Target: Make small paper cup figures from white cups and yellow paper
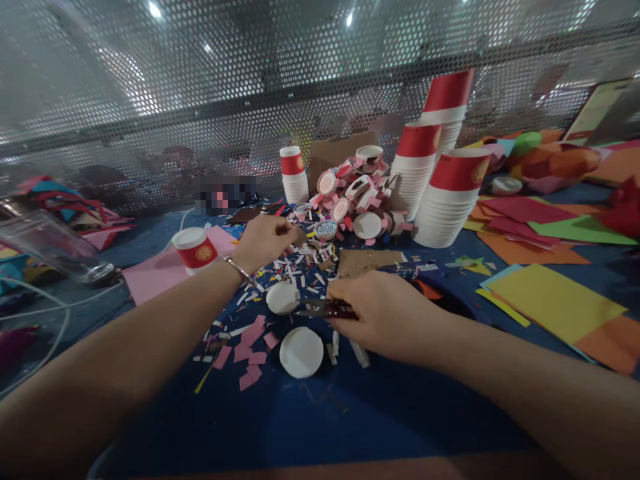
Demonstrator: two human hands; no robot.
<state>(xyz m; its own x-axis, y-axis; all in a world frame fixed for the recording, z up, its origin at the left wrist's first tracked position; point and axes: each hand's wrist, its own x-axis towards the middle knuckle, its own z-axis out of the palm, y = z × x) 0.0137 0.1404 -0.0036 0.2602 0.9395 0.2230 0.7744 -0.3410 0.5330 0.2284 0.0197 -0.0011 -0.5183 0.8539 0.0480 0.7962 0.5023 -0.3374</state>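
My right hand (380,313) is closed around small dark-handled snips (327,309), their blades pointing left. Just left of the blade tips lies a white paper disc (283,297), and a larger white disc (301,352) rests nearer to me. My left hand (267,241), with a bracelet at the wrist, reaches over the paper scraps, fingers pinched together; what they hold, if anything, is unclear. In front of that hand rises a heap of cut cup pieces with pink tabs (350,197). Pink paper scraps (250,347) lie scattered left of the discs.
Stacks of red-and-white paper cups (453,200) stand right of the heap, with a smaller stack (293,175) behind. One cup (195,251) sits on pink paper at left. Coloured paper sheets (555,300) spread on the right. A perforated metal panel (250,87) closes the back.
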